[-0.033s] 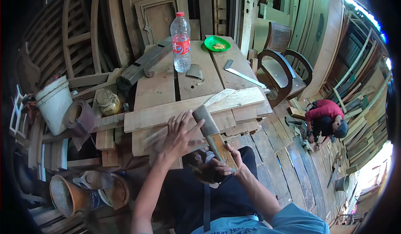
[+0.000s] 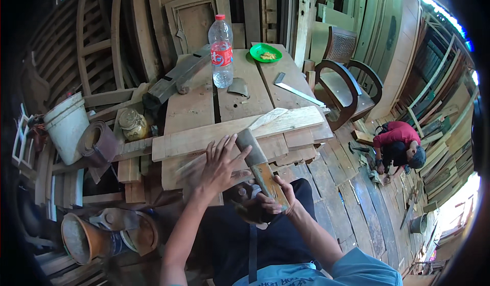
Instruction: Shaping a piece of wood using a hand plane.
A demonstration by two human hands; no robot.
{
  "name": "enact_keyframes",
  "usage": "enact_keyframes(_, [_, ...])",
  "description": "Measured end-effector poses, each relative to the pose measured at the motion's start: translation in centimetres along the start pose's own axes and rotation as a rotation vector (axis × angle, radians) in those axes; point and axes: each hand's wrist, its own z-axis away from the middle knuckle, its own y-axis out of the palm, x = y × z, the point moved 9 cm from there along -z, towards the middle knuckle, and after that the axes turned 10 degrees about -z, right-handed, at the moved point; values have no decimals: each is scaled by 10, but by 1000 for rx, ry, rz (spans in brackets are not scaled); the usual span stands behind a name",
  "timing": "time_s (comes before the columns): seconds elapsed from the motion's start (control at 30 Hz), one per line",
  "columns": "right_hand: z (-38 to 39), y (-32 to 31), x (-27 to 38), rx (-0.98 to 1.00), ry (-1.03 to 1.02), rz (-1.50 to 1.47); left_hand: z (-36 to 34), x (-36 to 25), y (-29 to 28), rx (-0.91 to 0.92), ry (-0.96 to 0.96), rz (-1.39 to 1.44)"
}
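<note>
We are sitting at the wooden counter, and we are gripping a hatchet-like tool in our right hand, fingers clenched around its yellowish wooden handle low over our lap. The grey blade end is pointing up and away from us, reaching the near edge of the long pale plank that is lying crosswise on the counter. Our left hand is spread flat, fingers released and splayed, pressing down on a blurred piece of wood just beside the blade. Whether there is a second object under the right palm, we cannot tell; something dark is sitting there but it is too hidden.

To do this well, as we are judging it, we are wanting to keep that left hand firm and the fingers well clear of the blade's line, since they are lying very near it. Keeping the grip tight and the strokes short and controlled is looking like the safe way, with the workpiece braced against the plank so it is not sliding.

Further back on the counter, a clear plastic bottle with a red cap is standing upright, a green plate is sitting near the far edge, and a metal square is lying to the right. A person in a red shirt is crouching on the floor planks well off to our right.
</note>
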Motion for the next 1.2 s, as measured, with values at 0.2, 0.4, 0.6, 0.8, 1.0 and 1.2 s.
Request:
enact_keyframes(0.2, [-3,7,-9,50,7,-41,1,-4,2,64,4,-20])
enact_keyframes(0.4, [-1,-1,-7,55,11,-44,2,-12,-5,46,39,-9])
enact_keyframes(0.6, [1,6,-12,40,16,-68,3,-1,-3,-27,-81,-79])
enact_keyframes(0.8, [5,-3,-8,33,-6,10,15,-8,-12,-2,-49,73])
enact_keyframes(1.0, [26,-29,31,-277,-165,476,81,82,-17,34,-598,-129])
enact_keyframes(1.2, [26,-11,68,-640,-487,1140,99,91,-17,153,-666,-38])
